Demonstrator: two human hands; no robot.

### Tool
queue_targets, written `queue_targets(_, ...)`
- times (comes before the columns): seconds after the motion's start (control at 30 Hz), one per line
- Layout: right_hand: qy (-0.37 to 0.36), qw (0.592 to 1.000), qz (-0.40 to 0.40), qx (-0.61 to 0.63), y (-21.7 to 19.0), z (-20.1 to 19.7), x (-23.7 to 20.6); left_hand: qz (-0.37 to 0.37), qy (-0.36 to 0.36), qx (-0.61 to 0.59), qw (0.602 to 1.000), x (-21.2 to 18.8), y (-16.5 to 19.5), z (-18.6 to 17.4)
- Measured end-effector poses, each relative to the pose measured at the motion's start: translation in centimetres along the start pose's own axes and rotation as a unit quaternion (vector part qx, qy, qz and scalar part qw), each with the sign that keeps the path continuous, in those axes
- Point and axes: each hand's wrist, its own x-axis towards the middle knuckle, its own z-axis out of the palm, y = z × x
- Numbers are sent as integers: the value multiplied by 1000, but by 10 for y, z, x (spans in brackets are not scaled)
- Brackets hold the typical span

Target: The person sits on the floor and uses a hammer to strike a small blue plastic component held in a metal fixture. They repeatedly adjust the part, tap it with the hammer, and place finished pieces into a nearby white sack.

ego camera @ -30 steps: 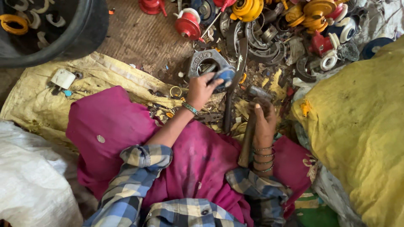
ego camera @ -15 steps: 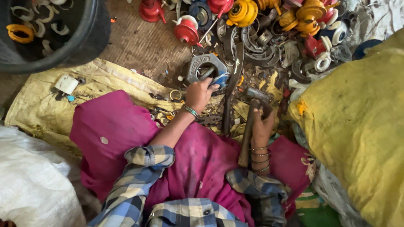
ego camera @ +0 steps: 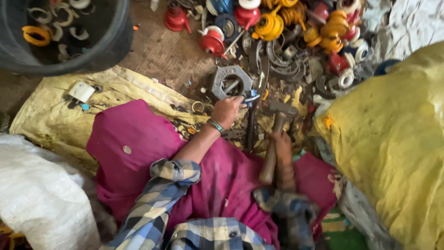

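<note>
My left hand [ego camera: 227,111] reaches forward and grips a small blue and metal part [ego camera: 251,98], held just below a grey octagonal metal piece [ego camera: 231,81] on the ground. My right hand [ego camera: 281,144] is closed around the wooden handle of a hammer [ego camera: 276,121]; its metal head points away from me, close to the right of the small part. A dark upright metal bar [ego camera: 250,129] stands between the two hands. Both arms wear checked sleeves over a magenta cloth [ego camera: 138,143] across my lap.
A heap of red, yellow and white plastic and metal scrap parts [ego camera: 296,32] lies ahead. A black tub [ego camera: 118,41] holding rings stands at top left. A yellow sack [ego camera: 393,139] bulks at the right, a white sack [ego camera: 37,194] at the lower left, yellow sheeting [ego camera: 60,120] beneath.
The hammer has swung from tilted right to more upright, its head now nearer the small part. My left hand keeps hold of the part in about the same place.
</note>
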Motion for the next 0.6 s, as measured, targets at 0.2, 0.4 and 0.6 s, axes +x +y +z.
queue_targets(0.2,20,946,-292,-137,-69,33,-78,-41,0,-24,999,3,2,-3)
queue_targets(0.4,89,842,-413,-335,-105,62,-90,-45,2,-42,998,5,1,-4)
queue_targets(0.6,47,890,-284,-354,-93,71,-69,-20,25,-19,999,8,-1,-2)
